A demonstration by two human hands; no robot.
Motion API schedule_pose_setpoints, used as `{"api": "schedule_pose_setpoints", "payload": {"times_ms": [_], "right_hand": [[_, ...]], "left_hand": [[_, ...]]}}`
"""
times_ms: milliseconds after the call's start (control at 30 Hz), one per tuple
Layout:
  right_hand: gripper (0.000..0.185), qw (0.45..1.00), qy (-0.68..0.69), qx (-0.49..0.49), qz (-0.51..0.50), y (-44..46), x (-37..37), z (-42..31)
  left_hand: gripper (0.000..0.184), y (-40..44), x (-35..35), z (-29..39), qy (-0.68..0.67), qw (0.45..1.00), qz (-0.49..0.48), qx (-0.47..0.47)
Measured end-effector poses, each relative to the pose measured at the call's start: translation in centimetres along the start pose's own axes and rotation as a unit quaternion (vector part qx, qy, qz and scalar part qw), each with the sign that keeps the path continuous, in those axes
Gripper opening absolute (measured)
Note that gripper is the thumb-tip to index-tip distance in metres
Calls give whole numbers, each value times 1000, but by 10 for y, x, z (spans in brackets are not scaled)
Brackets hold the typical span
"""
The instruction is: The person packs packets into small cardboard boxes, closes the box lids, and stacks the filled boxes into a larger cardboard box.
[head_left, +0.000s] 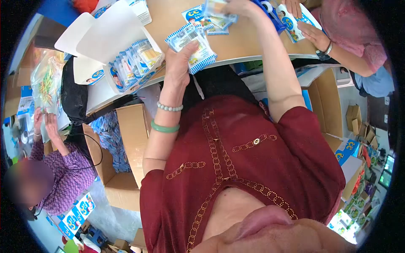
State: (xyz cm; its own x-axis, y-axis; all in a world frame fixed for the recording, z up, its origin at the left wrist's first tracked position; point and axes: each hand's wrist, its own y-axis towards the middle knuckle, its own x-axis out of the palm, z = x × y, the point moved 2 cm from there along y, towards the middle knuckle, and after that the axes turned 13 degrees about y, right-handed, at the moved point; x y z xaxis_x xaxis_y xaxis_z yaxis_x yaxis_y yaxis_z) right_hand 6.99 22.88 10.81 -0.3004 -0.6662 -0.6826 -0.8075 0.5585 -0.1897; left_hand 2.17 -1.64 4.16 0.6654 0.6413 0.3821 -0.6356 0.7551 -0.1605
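Observation:
My left hand (180, 59) grips a few small clear packets (201, 49) with blue-and-white striped ends, the thumb lying across the top one. Over the table, my right hand (241, 7) has its fingers on another such packet (217, 8); they look closed on its edge, though motion blurs them. Loose packets (195, 16) with a cartoon print lie below that hand. To the left of my left hand stands a white carton (120, 36) with its lid up. Several packets (134, 61) stand in a row inside it.
A blue plastic basket (272, 16) is right of my right hand. At right, a co-worker's hands (314, 36) rest on a printed box (295, 23). Another person (71, 168) handles a clear bag (46, 80) at left. An open cardboard box (122, 185) stands below the table (244, 44).

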Motion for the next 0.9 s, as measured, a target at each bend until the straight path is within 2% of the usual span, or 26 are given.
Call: {"api": "schedule_pose_setpoints", "payload": {"times_ms": [33,100,233,300,333,367,400,433,467,500,533,567,600,633,700,800,900], "right_hand": [[51,992,-121,-30,-4,7,12,0],[47,995,16,86,51,-13,10,-9],[47,994,-89,52,40,-1,5,21],[47,993,100,-46,44,-5,2,21],[45,991,46,12,129,-9,-3,18],[45,991,44,11,128,-11,-3,13],[43,965,244,-13,96,-13,0,11],[41,897,437,-33,62,-13,4,10],[38,895,443,21,45,-3,13,12],[35,955,294,-26,34,5,22,7],[33,988,138,-71,24,16,34,-2],[32,998,56,-31,28,46,68,18],[31,994,-108,7,2,35,77,-17],[31,994,-106,8,6,27,89,-28],[30,971,-145,14,191,16,102,-38],[32,981,-63,-31,180,8,100,-42],[37,984,-61,-7,165,-1,92,-47]], "left_hand": [[32,-2,2,3,-5,1000,-2,-3],[33,-5,4,6,-11,1000,-4,0],[35,-15,3,2,-2,1000,-10,19],[35,-14,2,3,-10,1000,-17,13],[35,-13,1,3,-12,1000,-17,14],[35,-11,-1,1,-21,1000,-20,11],[35,-11,-3,1,-28,999,-22,8],[35,-12,-3,0,-28,999,-21,6],[34,-14,-2,0,-27,999,-32,14],[34,-15,-1,0,-24,998,-45,22],[34,-17,0,0,-20,998,-51,20],[34,-20,0,-1,-3,999,-36,22],[34,-22,-1,-1,12,999,-21,25],[34,-23,0,-1,14,999,-24,26],[34,-26,-3,-2,0,999,-19,35],[38,-23,-4,-3,8,999,-33,25],[34,-24,0,-1,-2,999,-29,33]]}}
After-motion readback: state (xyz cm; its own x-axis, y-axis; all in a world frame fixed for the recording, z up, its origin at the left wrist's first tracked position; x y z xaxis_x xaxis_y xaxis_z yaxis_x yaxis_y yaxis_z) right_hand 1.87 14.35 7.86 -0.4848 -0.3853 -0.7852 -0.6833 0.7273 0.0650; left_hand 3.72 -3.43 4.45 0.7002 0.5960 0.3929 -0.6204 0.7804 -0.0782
